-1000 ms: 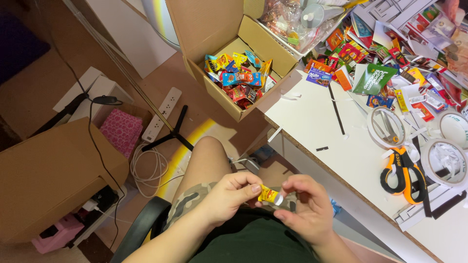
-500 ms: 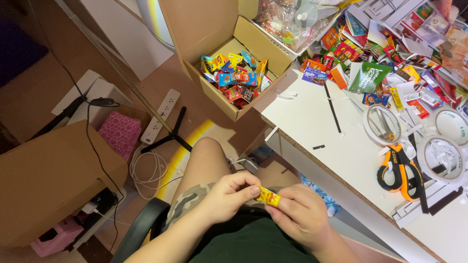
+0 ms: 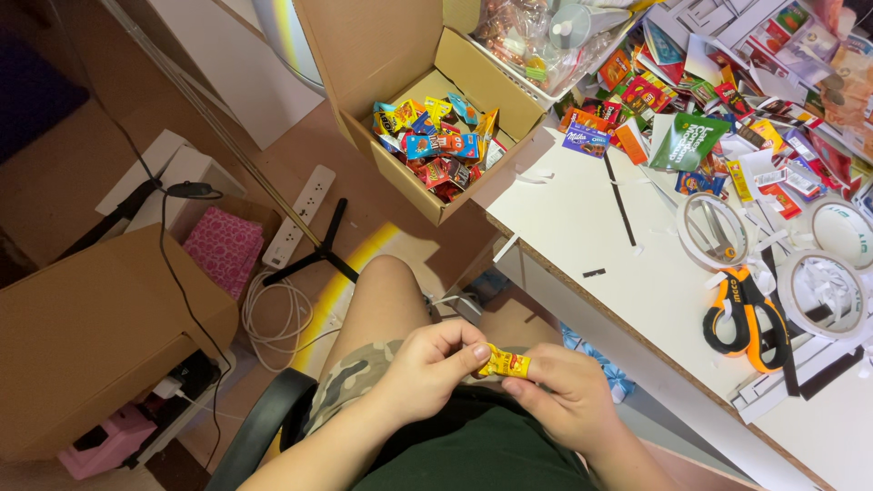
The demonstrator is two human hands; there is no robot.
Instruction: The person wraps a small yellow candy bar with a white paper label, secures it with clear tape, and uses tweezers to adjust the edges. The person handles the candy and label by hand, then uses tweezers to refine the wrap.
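Two hands meet over the person's lap, and between them sits a small yellow candy packet (image 3: 506,365). The left hand (image 3: 427,364) is curled nearly closed, thumb and forefinger pinching one end of the packet; the right hand (image 3: 559,400) is folded in the same way on the other end, its fingertips (image 3: 515,385) tucked under the wrapper. Held by both ends like that, the packet lies level and taut, clear of the thigh and the green shorts, where both thumbs can work on it (what exactly they are doing to the wrapper is too small to make out).

Ahead of the knee an open cardboard box (image 3: 436,205) leans against the bench corner, its mouth turned toward the seated person and heaped with bright wrapped sweets (image 3: 436,145), so it stays within arm's reach. The white bench (image 3: 591,245) to the right carries orange-handled scissors (image 3: 746,309), two rolls of clear tape (image 3: 823,282) just beside them, thin paper strips, and a far edge crowded with loose packets and a green pouch (image 3: 688,141).

On the brown floor lie a white power strip (image 3: 300,214), a coil of white cable (image 3: 273,314) and the foot of a black stand. A larger closed carton (image 3: 91,336) stands at the left, with a pink patterned box (image 3: 221,247) behind it.
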